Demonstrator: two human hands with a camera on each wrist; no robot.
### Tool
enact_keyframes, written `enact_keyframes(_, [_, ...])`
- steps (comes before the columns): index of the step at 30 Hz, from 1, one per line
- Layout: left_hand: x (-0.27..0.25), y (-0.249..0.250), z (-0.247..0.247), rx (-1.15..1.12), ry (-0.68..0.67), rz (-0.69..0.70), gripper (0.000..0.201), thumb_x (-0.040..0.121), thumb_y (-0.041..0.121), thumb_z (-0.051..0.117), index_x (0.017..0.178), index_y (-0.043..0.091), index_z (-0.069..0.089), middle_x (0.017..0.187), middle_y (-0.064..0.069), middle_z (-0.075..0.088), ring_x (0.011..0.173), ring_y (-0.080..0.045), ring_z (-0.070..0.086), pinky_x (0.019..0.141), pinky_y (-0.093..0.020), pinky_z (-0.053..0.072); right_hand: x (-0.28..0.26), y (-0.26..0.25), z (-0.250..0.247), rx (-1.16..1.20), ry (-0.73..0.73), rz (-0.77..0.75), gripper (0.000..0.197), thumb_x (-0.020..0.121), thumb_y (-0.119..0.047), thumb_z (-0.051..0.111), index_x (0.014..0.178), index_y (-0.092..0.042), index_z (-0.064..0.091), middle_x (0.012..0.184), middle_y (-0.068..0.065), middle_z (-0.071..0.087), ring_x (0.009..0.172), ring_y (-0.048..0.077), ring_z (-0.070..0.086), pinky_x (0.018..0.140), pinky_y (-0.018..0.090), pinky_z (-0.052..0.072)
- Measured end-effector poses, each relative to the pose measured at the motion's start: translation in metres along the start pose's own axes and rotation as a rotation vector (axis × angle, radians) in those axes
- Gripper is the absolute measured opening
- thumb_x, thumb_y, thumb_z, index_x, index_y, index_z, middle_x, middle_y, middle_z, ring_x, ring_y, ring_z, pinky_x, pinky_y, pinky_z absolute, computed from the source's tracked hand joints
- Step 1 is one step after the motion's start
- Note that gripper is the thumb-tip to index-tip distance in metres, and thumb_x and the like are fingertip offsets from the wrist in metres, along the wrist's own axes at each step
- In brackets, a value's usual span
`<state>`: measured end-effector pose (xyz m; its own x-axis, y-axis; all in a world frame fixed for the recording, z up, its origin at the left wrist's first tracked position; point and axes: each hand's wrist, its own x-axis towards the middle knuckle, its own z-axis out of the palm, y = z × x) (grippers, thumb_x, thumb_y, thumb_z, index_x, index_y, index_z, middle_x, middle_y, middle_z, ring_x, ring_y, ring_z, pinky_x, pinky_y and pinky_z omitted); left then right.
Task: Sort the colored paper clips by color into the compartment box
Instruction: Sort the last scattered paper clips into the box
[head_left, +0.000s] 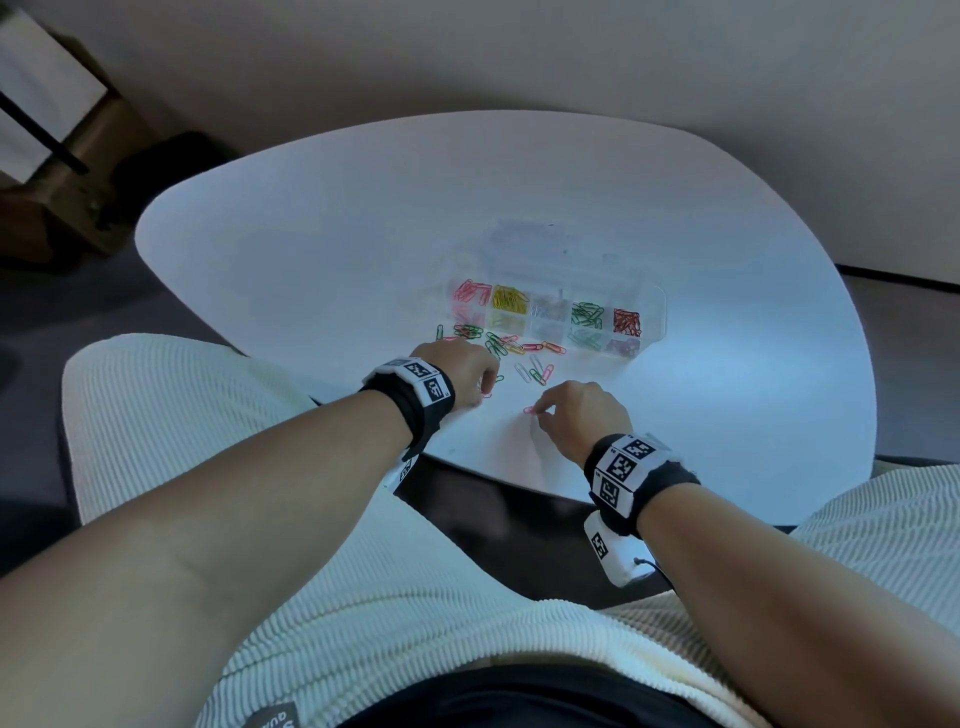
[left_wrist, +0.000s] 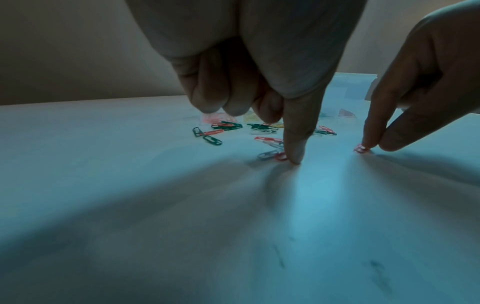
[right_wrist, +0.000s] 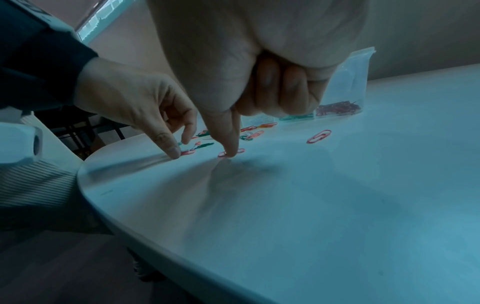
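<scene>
The clear compartment box (head_left: 655, 312) stands mid-table, with pink, yellow, pale, green and red clips sorted in separate cells. In front of it lie several loose paper clips (head_left: 498, 344) of mixed colours. My left hand (head_left: 485, 392) has its fingers curled, and its thumb and forefinger pinch a pink clip (left_wrist: 280, 157) that lies flat on the table. A little to the right, my right hand (head_left: 535, 411) pinches another pink clip (head_left: 529, 410) between thumb and forefinger tips (left_wrist: 370, 142), also flat on the table. In the right wrist view both clips (right_wrist: 188, 152) (right_wrist: 240, 151) show under the fingertips.
The white rounded table (head_left: 311, 260) has its near edge just behind my wrists. A lone red clip (right_wrist: 319, 136) lies to the right of my hands. My lap in ribbed cream fabric (head_left: 363, 597) is below the table edge. A cardboard box (head_left: 62, 171) stands on the floor at far left.
</scene>
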<state>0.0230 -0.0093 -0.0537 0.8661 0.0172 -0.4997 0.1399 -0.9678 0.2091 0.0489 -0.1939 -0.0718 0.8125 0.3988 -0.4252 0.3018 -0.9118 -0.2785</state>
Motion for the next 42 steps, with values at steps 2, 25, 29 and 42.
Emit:
enact_keyframes(2, [0.000,-0.002,-0.001,-0.008,0.018,-0.012,0.008,0.086,0.031,0.063,0.094,0.031,0.066,0.105,0.008,0.062,0.092,-0.020,0.059,0.068,-0.027,0.041,0.000,0.000,0.000,0.005,0.020,0.003,0.019,0.090,-0.027,0.059,0.103,-0.033,0.072,0.109,0.001,0.071,0.090,0.024,0.067,0.075,0.028,0.052])
enact_keyframes(25, [0.003,-0.006,0.003,-0.045,-0.028,-0.092,0.010,0.079,0.032,0.068,0.082,0.024,0.072,0.084,0.011,0.069,0.080,-0.016,0.064,0.066,-0.025,0.048,0.000,0.008,-0.003,0.233,0.021,0.158,0.013,0.090,-0.033,0.057,0.094,-0.022,0.061,0.091,0.003,0.064,0.082,0.025,0.061,0.070,0.029,0.048])
enact_keyframes(29, [0.002,-0.005,0.004,-0.033,-0.039,-0.077,0.015,0.077,0.034,0.069,0.089,0.026,0.069,0.090,0.009,0.068,0.081,-0.016,0.062,0.067,-0.025,0.047,-0.001,0.007,0.000,0.247,0.031,0.152,0.013,0.089,-0.034,0.057,0.092,-0.022,0.061,0.091,0.004,0.065,0.082,0.025,0.062,0.072,0.030,0.050])
enact_keyframes(42, [0.005,-0.001,0.003,0.022,-0.006,-0.022,0.009,0.081,0.028,0.065,0.088,0.027,0.071,0.087,0.011,0.068,0.087,-0.016,0.062,0.067,-0.025,0.045,0.001,0.007,0.001,0.284,0.065,0.142,0.013,0.089,-0.032,0.057,0.091,-0.021,0.062,0.083,0.003,0.064,0.077,0.025,0.062,0.069,0.030,0.050])
